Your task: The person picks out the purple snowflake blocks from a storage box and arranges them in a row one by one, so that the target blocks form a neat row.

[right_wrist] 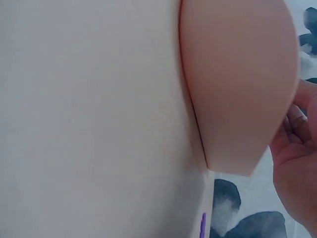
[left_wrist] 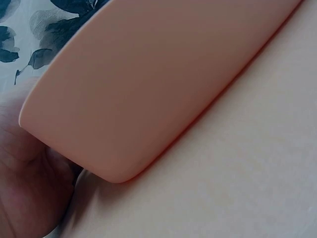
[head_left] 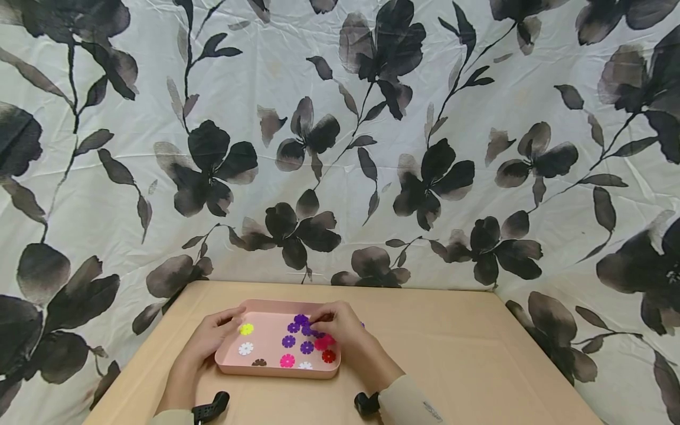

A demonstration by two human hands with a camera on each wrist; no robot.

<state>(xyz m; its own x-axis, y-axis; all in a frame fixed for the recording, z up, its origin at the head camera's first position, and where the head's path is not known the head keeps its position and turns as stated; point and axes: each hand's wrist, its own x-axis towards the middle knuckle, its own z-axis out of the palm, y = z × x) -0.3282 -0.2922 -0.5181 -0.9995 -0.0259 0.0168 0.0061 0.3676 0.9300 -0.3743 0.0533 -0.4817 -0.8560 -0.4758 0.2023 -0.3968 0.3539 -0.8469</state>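
1. The table [head_left: 451, 354] is the biggest thing that matters here. The pink tray [head_left: 228, 361] lies on it well away from its right edge but rather close to its near edge. A strong pull toward the person could, in my judgement, bring the tray over that edge.

2. The pink tray is light and shallow, as far as one can judge. The left hand [head_left: 209, 337] rests on its left rim with the thumb over the edge, so it holds the tray steady. In the left wrist view the outer wall of the tray [left_wrist: 148, 84] is against the palm. If this hand lets go, the tray may slide when the other hand pushes inside it.

3. The right hand [head_left: 340, 327] reaches over the right part of the tray, fingers bent down onto the purple flower discs [head_left: 298, 330] and near the pink piece [head_left: 324, 341]. Whether it really pinches one, I cannot tell; the fingertips are hidden.

4. One small purple piece [head_left: 363, 324] seems to lie outside the tray, just beyond its right rim. The wrist may sweep it further away.

5. The loose discs inside the tray, such as the yellow disc [head_left: 246, 329] and the white disc [head_left: 245, 349] on the left side, are small and flat. They could be knocked or stick together and come up in twos.
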